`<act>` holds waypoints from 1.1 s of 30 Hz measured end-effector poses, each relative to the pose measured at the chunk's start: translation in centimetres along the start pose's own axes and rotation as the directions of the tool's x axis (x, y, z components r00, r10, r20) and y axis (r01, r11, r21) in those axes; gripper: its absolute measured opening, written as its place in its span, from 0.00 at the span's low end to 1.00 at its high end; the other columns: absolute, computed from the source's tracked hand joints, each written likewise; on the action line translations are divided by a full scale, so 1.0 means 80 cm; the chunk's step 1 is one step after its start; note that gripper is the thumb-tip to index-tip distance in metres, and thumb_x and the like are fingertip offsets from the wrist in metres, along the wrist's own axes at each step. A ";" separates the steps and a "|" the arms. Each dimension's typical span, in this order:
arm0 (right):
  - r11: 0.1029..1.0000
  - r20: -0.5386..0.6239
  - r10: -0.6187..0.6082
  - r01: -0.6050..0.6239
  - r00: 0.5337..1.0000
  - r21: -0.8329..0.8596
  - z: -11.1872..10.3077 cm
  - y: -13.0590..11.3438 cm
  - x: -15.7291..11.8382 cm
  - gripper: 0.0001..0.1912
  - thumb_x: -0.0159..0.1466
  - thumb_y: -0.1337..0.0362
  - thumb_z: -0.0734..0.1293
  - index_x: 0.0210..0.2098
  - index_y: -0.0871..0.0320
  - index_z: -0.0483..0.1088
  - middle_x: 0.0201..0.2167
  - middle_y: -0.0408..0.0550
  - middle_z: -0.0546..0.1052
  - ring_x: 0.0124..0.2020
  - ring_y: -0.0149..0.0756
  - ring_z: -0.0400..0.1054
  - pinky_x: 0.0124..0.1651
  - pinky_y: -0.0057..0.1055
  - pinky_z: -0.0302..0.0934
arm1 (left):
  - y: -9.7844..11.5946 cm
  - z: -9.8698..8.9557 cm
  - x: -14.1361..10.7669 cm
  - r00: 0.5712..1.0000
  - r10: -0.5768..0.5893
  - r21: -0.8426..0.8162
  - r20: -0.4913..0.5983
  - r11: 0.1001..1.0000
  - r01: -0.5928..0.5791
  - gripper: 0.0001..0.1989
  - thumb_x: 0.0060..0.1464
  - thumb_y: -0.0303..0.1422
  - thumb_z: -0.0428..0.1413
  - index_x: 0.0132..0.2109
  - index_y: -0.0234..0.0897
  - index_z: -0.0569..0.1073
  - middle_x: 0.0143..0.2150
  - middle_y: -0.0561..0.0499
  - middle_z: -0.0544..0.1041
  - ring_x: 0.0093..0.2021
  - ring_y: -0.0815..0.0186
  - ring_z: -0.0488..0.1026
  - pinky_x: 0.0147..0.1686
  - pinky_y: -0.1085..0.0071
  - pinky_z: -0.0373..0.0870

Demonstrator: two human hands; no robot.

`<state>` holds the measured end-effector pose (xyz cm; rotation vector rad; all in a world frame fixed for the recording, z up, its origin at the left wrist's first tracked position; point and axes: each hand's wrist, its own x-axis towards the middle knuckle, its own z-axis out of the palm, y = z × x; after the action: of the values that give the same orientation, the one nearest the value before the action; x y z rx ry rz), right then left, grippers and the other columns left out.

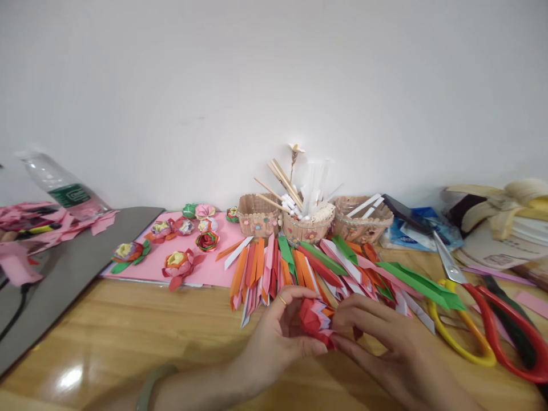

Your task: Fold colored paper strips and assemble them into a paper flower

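Observation:
A small folded paper flower (315, 318), red with white-lilac, pink and orange layers, is held up over the wooden table in the head view. Around its left side curl the fingers and thumb of my left hand (282, 334), which wears a ring and a bangle. My right hand (381, 337) pinches the flower's right edge between thumb and fingers. Just beyond both hands lies a spread of folded paper strips (257, 271) in orange, pink, red, green and white. Several finished paper flowers (177, 264) rest on a pink sheet (222, 268) to the left.
Behind the strips stand woven baskets (259, 216) with sticks and white rolls. Scissors (483, 302) with red and yellow handles lie at right, near a blue packet (428, 228) and banana peel (475, 214). A bottle (64, 185) and pink glue gun (19, 265) are at left.

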<state>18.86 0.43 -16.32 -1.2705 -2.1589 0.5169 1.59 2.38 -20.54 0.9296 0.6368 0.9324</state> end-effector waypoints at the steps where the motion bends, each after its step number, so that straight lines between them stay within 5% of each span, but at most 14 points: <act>1: 1.000 -0.019 -0.003 0.003 1.000 -0.010 0.001 0.002 -0.001 0.05 0.58 0.70 0.64 0.28 0.54 0.69 0.27 0.43 0.75 0.26 0.31 0.71 0.27 0.25 0.64 | 0.000 0.000 0.001 1.000 0.007 0.002 -0.010 1.000 -0.007 0.26 0.33 0.34 0.69 0.42 0.41 0.69 0.37 0.51 0.70 0.38 0.64 0.67 0.38 0.68 0.63; 16: 0.983 0.062 0.084 -0.092 0.995 0.156 -0.009 -0.010 0.005 0.08 0.60 0.69 0.62 0.26 0.56 0.71 0.24 0.44 0.75 0.24 0.30 0.69 0.27 0.25 0.64 | 0.001 -0.001 -0.001 1.000 -0.028 -0.037 0.001 0.999 0.028 0.27 0.32 0.33 0.69 0.42 0.41 0.70 0.39 0.51 0.72 0.39 0.63 0.68 0.38 0.67 0.63; 27: 0.996 -0.115 -0.084 0.087 0.990 0.029 -0.002 -0.010 0.007 0.11 0.56 0.74 0.59 0.24 0.57 0.69 0.20 0.43 0.74 0.20 0.28 0.69 0.22 0.21 0.63 | 0.004 0.000 -0.001 0.998 -0.066 -0.087 0.010 0.994 0.067 0.26 0.32 0.29 0.69 0.42 0.40 0.71 0.38 0.52 0.73 0.38 0.65 0.69 0.38 0.69 0.65; 33: 0.996 -0.072 -0.083 0.086 0.994 0.036 -0.005 -0.010 0.006 0.10 0.56 0.75 0.60 0.27 0.56 0.70 0.22 0.43 0.74 0.22 0.28 0.70 0.24 0.22 0.65 | 0.001 -0.001 0.000 0.998 -0.055 -0.127 0.019 0.990 0.057 0.25 0.32 0.28 0.69 0.42 0.39 0.72 0.38 0.52 0.73 0.39 0.67 0.69 0.38 0.71 0.65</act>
<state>18.38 0.46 -15.41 -1.1539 -2.1235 0.4697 1.46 2.43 -20.53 0.8002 0.5804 0.9045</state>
